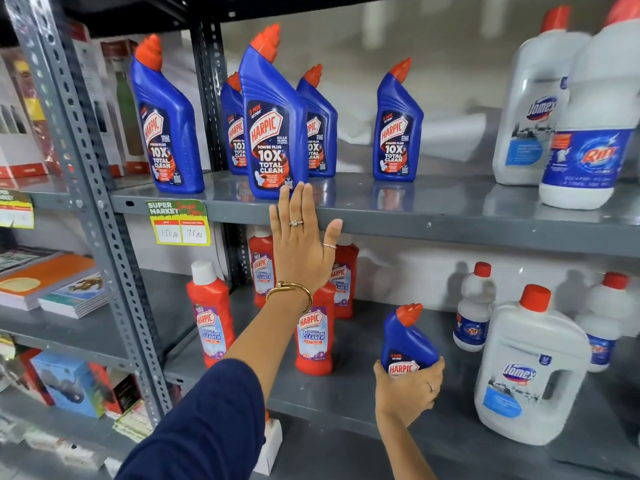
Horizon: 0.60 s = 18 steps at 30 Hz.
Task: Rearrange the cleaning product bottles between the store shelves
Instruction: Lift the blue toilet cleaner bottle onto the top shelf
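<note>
Several blue Harpic bottles with red caps stand on the upper shelf (433, 230); the nearest one (273, 123) is at the shelf's front edge. My left hand (299, 240) is open, fingers spread, its fingertips at the base of that bottle. My right hand (408, 386) grips the lower half of a small blue Harpic bottle (407, 341), held tilted over the lower shelf (346, 396). Several red Harpic Bathroom Cleaner bottles (211, 313) stand on the lower shelf, partly hidden behind my left arm.
White Domex jugs (530, 368) and Rin bottles (474, 310) stand on the right of both shelves. A grey perforated upright (90, 188) divides this bay from a left bay with boxes and notebooks. A yellow price tag (180, 223) hangs on the upper shelf edge.
</note>
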Motion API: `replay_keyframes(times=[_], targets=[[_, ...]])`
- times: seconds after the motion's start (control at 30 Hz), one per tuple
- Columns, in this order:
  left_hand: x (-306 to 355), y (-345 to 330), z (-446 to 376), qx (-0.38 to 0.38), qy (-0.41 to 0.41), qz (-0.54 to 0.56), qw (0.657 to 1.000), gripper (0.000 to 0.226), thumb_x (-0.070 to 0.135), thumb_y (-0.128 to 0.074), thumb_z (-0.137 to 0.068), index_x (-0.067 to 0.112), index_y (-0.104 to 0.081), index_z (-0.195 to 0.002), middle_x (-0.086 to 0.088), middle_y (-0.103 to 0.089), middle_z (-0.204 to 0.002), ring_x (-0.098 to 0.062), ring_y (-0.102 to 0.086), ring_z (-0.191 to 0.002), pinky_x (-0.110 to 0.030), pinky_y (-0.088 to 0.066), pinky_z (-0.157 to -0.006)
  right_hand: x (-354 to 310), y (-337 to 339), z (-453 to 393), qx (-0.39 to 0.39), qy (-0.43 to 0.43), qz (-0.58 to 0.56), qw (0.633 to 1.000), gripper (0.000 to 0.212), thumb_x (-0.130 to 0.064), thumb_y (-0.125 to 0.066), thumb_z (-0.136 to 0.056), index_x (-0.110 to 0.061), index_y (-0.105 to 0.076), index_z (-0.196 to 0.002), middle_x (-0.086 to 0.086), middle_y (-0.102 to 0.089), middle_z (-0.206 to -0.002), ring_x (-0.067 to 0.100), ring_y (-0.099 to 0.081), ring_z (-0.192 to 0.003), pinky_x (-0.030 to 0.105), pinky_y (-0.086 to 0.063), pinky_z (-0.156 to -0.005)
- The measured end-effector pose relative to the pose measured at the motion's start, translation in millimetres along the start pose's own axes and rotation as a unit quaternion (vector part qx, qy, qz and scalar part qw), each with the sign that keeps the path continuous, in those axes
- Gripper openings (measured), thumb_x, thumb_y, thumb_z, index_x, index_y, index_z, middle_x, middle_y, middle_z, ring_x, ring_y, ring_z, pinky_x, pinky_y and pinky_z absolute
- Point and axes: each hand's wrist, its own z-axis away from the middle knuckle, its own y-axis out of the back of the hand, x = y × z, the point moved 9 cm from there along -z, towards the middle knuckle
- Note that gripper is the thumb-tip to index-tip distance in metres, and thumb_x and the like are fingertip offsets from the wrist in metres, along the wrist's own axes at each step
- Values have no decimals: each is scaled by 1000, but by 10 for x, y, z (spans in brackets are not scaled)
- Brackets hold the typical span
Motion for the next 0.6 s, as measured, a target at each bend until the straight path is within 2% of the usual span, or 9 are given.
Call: replay_keyframes(times=[0.13,0.27,0.4,0.6], targets=[[-14,-5,0,-12,4,-4,1000,70,54,-13,-91,3,-20,-138,-19,-30,-145,-30,-12,-135,-38,0,-110,-76,94,235,-27,58,14,998,111,-15,-90,-45,-1,-28,-136,26,-48,-129,43,-45,-120,59,-37,-96],[9,17,7,-40,1,-7,999,74,56,-10,-90,1,-21,-137,-20,-29,-145,-33,-13,-135,-42,-2,-109,-282,258,444,-46,97,-6,994,112,-19,-91,-44,-5,-29,-136,21,-51,-126,40,-49,-116,56,-46,-93],[-3,55,1,-81,-14,-5,997,69,50,-21,-88,2,-23,-138,-19,-29,-145,-33,-13,-136,-42,-4,-109,-810,523,526,-55,139,-56,987,110,-25,-90,-46,-8,-31,-136,13,-53,-126,31,-49,-116,44,-47,-88],[-20,96,-17,-113,-32,-11,993,59,41,-30,-93,3,-24,-137,-18,-30,-145,-31,-13,-137,-41,-4,-109,-1872,1093,502,-30,204,-140,968,111,-34,-89,-49,-14,-26,-139,10,-50,-128,25,-49,-114,34,-42,-88]])
